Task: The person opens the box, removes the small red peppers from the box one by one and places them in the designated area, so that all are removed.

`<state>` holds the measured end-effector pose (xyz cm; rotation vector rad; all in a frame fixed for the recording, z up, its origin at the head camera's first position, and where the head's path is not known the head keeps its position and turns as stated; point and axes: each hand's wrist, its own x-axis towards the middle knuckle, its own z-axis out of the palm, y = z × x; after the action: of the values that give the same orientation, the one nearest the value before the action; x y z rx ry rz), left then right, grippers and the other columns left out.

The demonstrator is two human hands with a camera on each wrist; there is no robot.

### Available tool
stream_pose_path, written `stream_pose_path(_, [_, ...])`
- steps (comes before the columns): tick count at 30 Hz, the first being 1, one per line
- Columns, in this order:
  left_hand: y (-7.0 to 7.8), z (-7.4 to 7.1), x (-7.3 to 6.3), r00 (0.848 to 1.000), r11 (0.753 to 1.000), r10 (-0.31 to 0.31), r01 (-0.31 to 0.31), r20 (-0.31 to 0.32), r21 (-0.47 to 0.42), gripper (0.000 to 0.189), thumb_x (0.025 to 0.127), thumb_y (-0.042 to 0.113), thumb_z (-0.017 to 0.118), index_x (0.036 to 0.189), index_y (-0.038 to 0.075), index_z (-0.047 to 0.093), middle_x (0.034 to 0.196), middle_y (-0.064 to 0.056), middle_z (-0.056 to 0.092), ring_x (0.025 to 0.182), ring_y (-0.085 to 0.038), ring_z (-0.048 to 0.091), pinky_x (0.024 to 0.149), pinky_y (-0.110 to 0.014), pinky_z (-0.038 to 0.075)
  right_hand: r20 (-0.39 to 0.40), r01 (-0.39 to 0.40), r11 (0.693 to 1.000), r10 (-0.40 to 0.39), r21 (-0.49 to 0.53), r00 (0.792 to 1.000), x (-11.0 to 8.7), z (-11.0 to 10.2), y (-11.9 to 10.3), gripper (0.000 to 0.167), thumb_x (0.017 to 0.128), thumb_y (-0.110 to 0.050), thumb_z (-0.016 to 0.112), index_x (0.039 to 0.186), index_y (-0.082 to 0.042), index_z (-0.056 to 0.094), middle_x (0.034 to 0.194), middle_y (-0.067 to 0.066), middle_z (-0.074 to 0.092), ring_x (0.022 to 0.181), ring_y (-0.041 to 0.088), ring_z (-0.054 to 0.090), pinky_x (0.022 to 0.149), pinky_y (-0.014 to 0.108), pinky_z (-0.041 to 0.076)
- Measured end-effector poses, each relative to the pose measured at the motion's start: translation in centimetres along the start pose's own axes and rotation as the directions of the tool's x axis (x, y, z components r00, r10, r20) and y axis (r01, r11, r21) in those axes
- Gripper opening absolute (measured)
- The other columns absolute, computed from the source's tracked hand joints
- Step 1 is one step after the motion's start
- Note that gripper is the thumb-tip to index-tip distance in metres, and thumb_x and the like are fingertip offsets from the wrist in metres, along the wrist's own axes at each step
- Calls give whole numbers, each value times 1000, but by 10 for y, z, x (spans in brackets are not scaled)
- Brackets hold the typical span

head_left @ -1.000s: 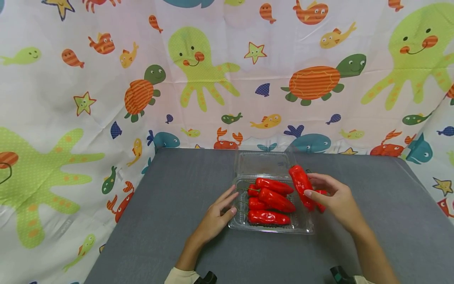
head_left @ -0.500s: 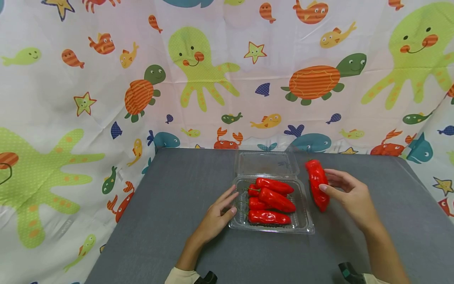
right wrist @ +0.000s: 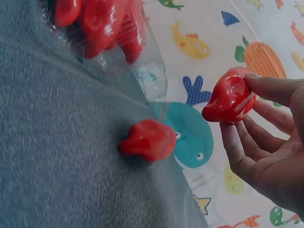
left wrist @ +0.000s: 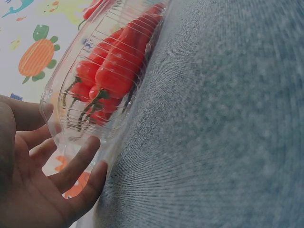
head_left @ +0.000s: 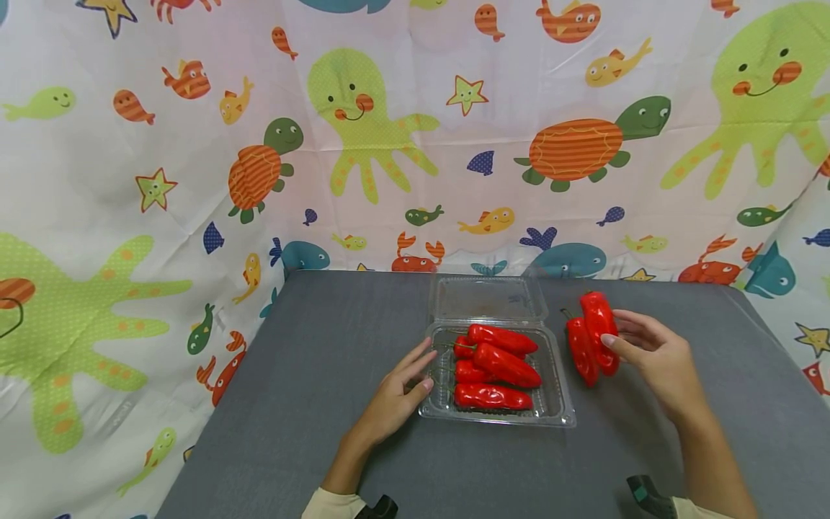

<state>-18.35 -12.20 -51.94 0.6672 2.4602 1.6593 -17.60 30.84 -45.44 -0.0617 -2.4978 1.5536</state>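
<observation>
My right hand (head_left: 663,364) pinches a red pepper (head_left: 598,324) between thumb and fingers. In the right wrist view this held pepper (right wrist: 232,97) is raised above the table. Just left of it, another red pepper (head_left: 581,352) with a green stem lies on the table. A clear plastic clamshell box (head_left: 563,407) stands open in the middle, with several red peppers (head_left: 507,365) piled inside. Against the box's left side, my left hand (head_left: 394,393) touches the rim with its fingers spread; the left wrist view shows stems (left wrist: 84,111) pointing toward it.
The box's transparent lid (head_left: 486,299) is folded back on the far side. A grey cloth (head_left: 493,468) covers the table. Behind and at the sides hangs a white curtain (head_left: 402,43) printed with sea animals.
My right hand has moved right with its pepper, from the box's right edge to beyond the pepper on the table, which now shows on the left. My left hand has stayed in place.
</observation>
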Motion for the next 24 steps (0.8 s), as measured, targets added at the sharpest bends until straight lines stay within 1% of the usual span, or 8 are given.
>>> stream_pose_path(5, [1,0,0,1000,1000,-1,1,-1,8,54,107,12,63,159,11,50,173,1,32,127,-29,66,106,-42,51,-24,-51,999,50,-19,998,2,-3,7,63,102,-37,72,154,-7,53,119,-15,62,100,-7,62,76,18,58])
stream_pose_path(11, [1,0,0,1000,1000,0,0,-3,12,53,107,12,63,158,11,51,173,1,33,125,-29,67,106,-41,51,-45,-119,992,116,-51,992,4,-4,17,66,102,-41,71,155,-6,52,129,4,62,97,-9,59,74,17,57])
stream_pose_path(14, [1,0,0,1000,1000,1,-1,-3,12,53,106,12,63,158,10,51,173,1,33,125,-29,67,106,-41,51,-43,-143,988,141,-51,989,5,-6,22,68,102,-42,70,156,-6,50,133,10,60,96,-8,59,74,18,57])
stream_pose_path(16, [1,0,0,1000,1000,0,0,-4,12,53,106,12,63,158,10,51,173,1,33,125,-28,67,106,-41,51,-40,-158,986,156,-46,987,6,-7,26,69,102,-43,70,157,-6,49,133,9,60,96,-7,58,74,19,58])
stream_pose_path(21, [1,0,0,1000,1000,0,0,1,7,54,107,13,63,159,10,50,174,2,32,126,-28,66,106,-40,51,-33,-187,982,186,-37,982,7,-11,33,70,103,-44,69,158,-6,48,129,1,60,99,-1,56,75,21,59])
stream_pose_path(24, [1,0,0,1000,1000,6,-6,2,-1,54,107,12,63,159,9,50,174,1,32,126,-29,66,106,-38,51,-30,-216,975,215,-49,976,9,-11,35,72,102,-47,68,158,-6,47,132,4,59,100,2,56,75,22,59])
